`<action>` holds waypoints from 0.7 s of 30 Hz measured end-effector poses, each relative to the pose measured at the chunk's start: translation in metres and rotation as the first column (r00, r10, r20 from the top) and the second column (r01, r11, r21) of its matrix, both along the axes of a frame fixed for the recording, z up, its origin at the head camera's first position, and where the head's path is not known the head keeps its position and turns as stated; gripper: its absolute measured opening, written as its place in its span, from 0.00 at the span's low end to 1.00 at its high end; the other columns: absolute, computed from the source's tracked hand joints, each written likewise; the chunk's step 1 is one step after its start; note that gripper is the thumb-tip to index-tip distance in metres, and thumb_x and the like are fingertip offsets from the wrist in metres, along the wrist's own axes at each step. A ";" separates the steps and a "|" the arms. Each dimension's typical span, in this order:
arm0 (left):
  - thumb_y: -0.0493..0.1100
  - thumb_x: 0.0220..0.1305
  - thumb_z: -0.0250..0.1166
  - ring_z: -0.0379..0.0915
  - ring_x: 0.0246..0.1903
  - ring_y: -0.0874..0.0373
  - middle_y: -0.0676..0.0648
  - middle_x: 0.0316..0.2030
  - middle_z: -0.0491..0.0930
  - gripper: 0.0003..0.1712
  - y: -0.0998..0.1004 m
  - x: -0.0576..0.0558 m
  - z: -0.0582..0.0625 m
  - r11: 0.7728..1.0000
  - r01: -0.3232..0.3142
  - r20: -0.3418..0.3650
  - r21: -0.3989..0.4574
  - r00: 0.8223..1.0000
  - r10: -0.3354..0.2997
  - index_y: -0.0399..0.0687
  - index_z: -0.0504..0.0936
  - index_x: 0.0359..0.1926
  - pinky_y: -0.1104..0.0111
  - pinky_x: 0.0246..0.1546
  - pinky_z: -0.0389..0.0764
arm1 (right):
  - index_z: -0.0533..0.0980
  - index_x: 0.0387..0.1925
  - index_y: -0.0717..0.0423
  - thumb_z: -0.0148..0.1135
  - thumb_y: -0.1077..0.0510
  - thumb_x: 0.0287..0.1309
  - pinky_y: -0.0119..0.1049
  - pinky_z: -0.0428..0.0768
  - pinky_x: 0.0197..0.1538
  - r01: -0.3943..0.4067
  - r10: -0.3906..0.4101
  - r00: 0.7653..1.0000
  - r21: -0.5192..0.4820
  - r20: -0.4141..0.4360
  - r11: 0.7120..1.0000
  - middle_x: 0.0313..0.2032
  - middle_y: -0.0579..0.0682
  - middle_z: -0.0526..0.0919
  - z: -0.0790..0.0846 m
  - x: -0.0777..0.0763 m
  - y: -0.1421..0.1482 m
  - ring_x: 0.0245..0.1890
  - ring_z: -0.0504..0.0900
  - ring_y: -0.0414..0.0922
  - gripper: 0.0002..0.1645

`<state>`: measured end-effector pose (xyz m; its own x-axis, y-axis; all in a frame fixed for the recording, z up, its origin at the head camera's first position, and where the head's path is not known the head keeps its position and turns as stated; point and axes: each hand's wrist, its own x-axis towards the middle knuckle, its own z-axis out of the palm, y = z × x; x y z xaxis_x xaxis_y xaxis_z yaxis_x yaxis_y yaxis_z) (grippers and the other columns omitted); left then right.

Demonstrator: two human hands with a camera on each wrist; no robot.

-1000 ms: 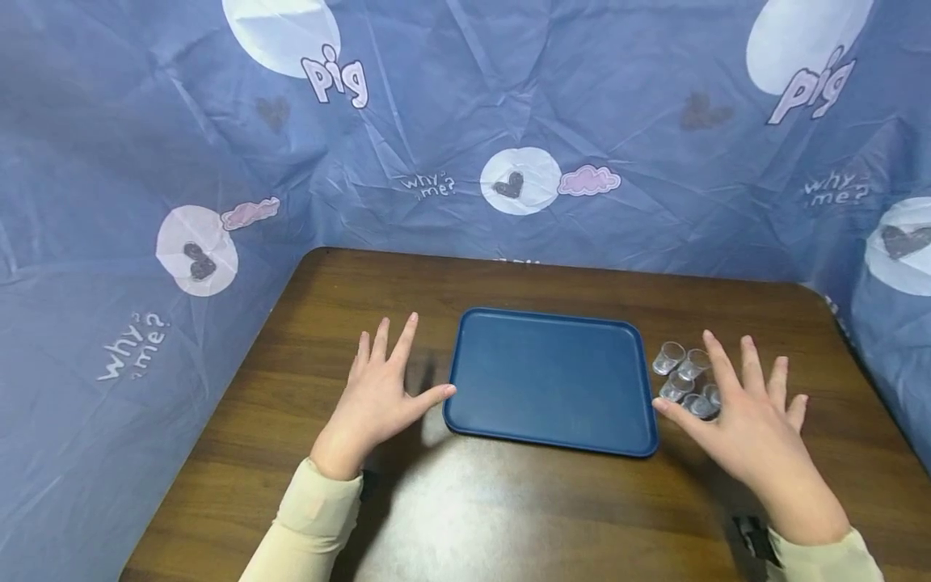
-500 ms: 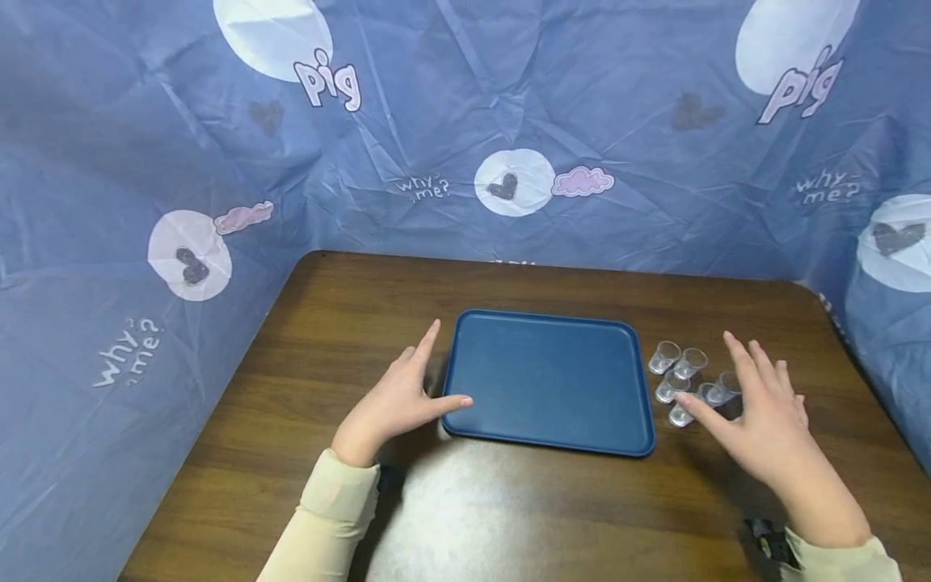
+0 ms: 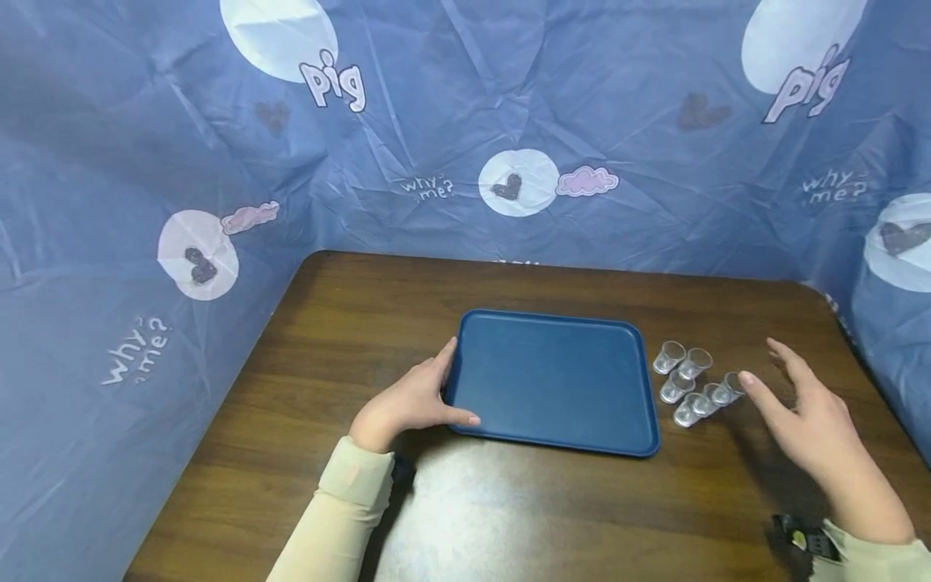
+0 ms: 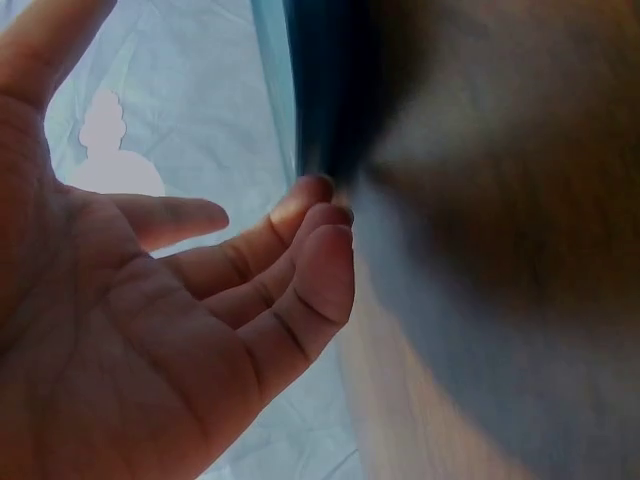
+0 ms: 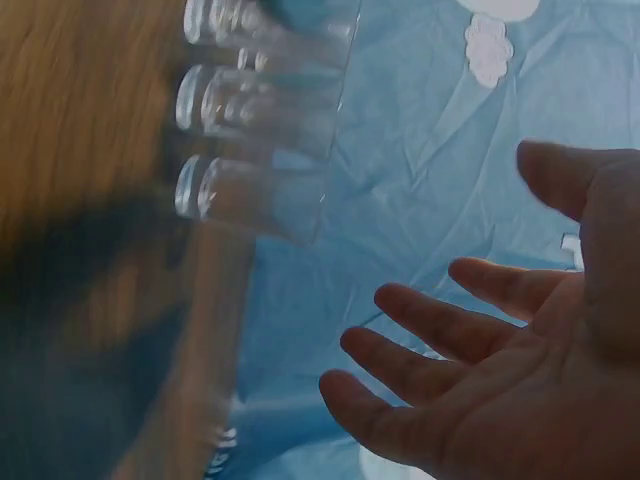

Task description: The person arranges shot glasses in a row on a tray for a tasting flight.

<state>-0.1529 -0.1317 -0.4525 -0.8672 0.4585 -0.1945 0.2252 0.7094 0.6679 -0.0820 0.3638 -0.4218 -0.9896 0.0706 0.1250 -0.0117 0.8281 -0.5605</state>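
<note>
A blue rectangular tray (image 3: pixel 553 384) lies flat on the wooden table. At its left edge is my left hand (image 3: pixel 410 400), thumb stretched over the front left corner. In the left wrist view the fingertips (image 4: pixel 325 265) bend loosely beside the tray's side (image 4: pixel 310 90); whether they touch it I cannot tell. Several small clear shot glasses (image 3: pixel 678 386) stand upright in a group right of the tray. My right hand (image 3: pixel 818 420) hovers just right of them, holding nothing, with its fingers spread apart from the glasses (image 5: pixel 250 195) in the right wrist view.
The brown wooden table (image 3: pixel 509 517) has rounded far corners. A blue printed cloth (image 3: pixel 436 121) hangs behind it and along both sides. A dark strap (image 3: pixel 803 537) is on the right wrist.
My left hand has moved right and lower to the tray's left edge. My right hand has shifted right, off the glasses, uncovering them. Tray and glasses stay in place.
</note>
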 end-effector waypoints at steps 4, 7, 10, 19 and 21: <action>0.59 0.44 0.84 0.53 0.73 0.42 0.35 0.77 0.50 0.79 0.003 -0.001 -0.001 0.999 0.017 0.021 -0.027 1.000 -0.017 0.40 0.38 0.81 0.52 0.69 0.61 | 0.54 0.77 0.66 0.53 0.50 0.77 0.72 0.67 0.51 -0.002 0.002 1.000 -0.006 0.009 1.000 0.63 0.80 0.66 -0.005 0.001 0.013 0.56 0.70 0.79 0.39; 0.58 0.43 0.85 0.50 0.74 0.41 0.35 0.77 0.48 0.81 0.004 -0.001 -0.002 0.998 0.018 0.043 -0.062 0.999 -0.016 0.40 0.37 0.81 0.52 0.70 0.59 | 0.58 0.74 0.70 0.55 0.53 0.75 0.70 0.69 0.50 -0.015 0.015 0.999 0.000 0.032 1.000 0.61 0.80 0.68 -0.008 0.001 0.020 0.55 0.72 0.78 0.37; 0.57 0.41 0.86 0.49 0.74 0.41 0.34 0.77 0.48 0.82 0.006 0.000 -0.002 0.996 0.015 0.059 -0.086 0.998 -0.010 0.38 0.37 0.81 0.52 0.70 0.58 | 0.62 0.71 0.72 0.62 0.57 0.70 0.67 0.71 0.49 -0.051 0.050 0.998 0.018 0.048 0.999 0.59 0.78 0.72 -0.012 0.000 0.024 0.54 0.74 0.76 0.37; 0.54 0.37 0.88 0.49 0.74 0.41 0.31 0.76 0.50 0.83 0.009 0.000 -0.002 0.991 0.027 0.059 -0.134 0.998 -0.019 0.33 0.39 0.79 0.53 0.71 0.56 | 0.73 0.60 0.73 0.77 0.59 0.56 0.22 0.72 0.36 -0.083 0.082 0.996 0.028 0.039 0.996 0.46 0.68 0.84 -0.030 -0.011 0.031 0.42 0.83 0.54 0.36; 0.53 0.37 0.89 0.49 0.74 0.41 0.31 0.76 0.51 0.82 0.009 0.000 -0.003 0.990 0.030 0.056 -0.136 0.998 -0.022 0.32 0.40 0.79 0.53 0.71 0.56 | 0.75 0.59 0.73 0.78 0.58 0.55 0.22 0.72 0.37 -0.074 0.074 0.996 0.013 0.046 0.997 0.45 0.68 0.85 -0.034 -0.012 0.033 0.40 0.84 0.47 0.36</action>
<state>-0.1530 -0.1223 -0.4551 -0.8417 0.4466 -0.3036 0.2106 0.7892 0.5770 -0.0944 0.3967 -0.4558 -0.9967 -0.0045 0.0807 -0.0483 0.8339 -0.5497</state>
